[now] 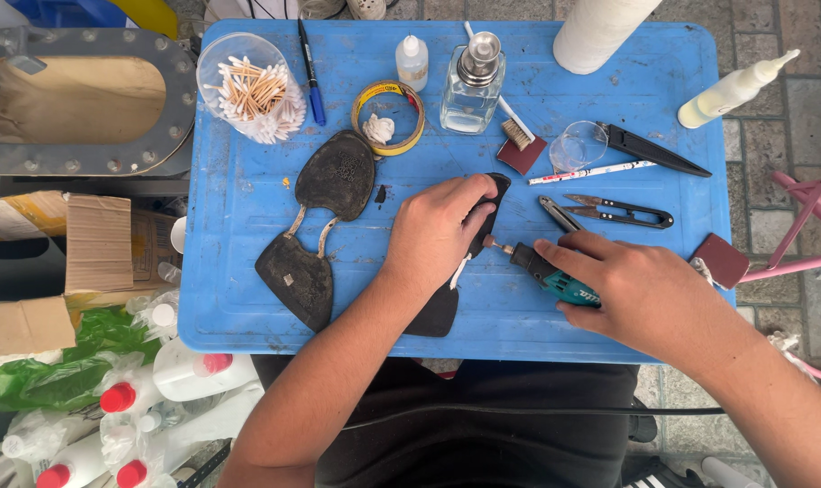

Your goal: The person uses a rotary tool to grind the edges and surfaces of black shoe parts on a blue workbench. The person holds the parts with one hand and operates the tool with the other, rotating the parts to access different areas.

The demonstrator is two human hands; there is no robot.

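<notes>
Bench: blue plastic top, seen from above, w/ tools spread over it.
Left hand: palm down, pressing on a black sole piece near front-centre of bench; grip closed over its upper end, fingers curled round the dark edge at top.
Sole piece: flat, black, runs from under left hand down toward bench front edge; a thin white sliver shows beside it.
Right hand: grip clamped on a small rotary tool, teal and black body, held nearly flat, pointing left.
Tool tip: small brownish sanding bit, right at the edge of the sole piece by left-hand fingers; can't tell if touching.
Cord: black, runs across lap below bench.
Left of hands: 2nd pair of dark insole parts, joined by two curved metal strips, lying flat.
Back row: clear cup of cotton swabs, blue pen, yellow tape roll w/ white wad inside, small white bottle, glass pump bottle, white paper roll.
Right side: small brush, clear lid, black knife, white pencil, thread snips, pliers just above right hand, reddish sanding block, glue bottle at bench corner.
Off bench, left: cardboard box, green bag, red-capped bottles.
</notes>
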